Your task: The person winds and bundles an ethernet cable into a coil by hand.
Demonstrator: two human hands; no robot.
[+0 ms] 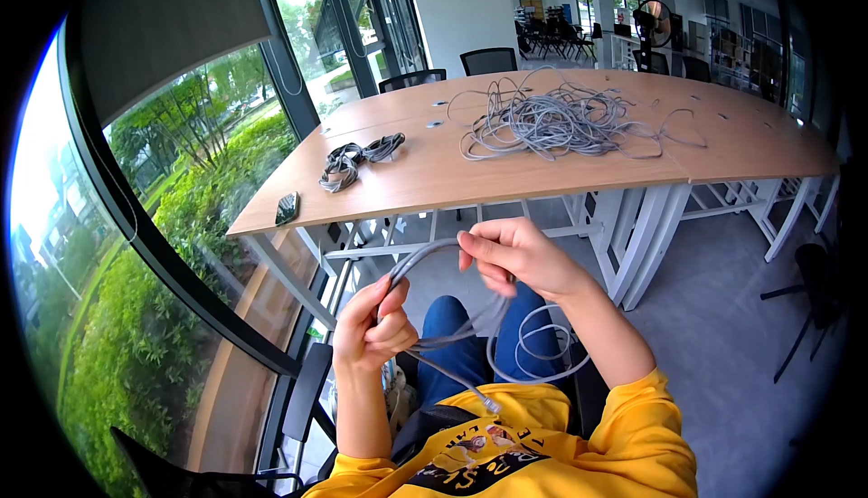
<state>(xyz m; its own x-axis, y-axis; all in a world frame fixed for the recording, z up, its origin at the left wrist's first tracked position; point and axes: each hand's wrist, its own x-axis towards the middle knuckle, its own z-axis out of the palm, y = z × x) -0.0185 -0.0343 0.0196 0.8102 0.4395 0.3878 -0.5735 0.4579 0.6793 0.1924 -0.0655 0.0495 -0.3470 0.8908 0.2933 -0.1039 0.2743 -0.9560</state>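
A grey network cable (425, 249) is looped between my two hands, above my lap. My left hand (372, 324) is closed round several strands of it. Higher and to the right, my right hand (515, 258) pinches the top of the loop between thumb and fingers. Loose turns of the cable hang below over my jeans, and one end with a plug (489, 404) dangles by the yellow shirt. On the table (416, 177) lie a large tangled heap of grey cables (561, 120) and, to its left, bundled cables (357, 161).
A dark phone (287, 208) lies at the table's near left corner. White table legs (633, 236) stand ahead of my knees. Glass windows run along the left. Black chairs (488, 61) stand behind the table, and a chair armrest (307, 389) is beside me.
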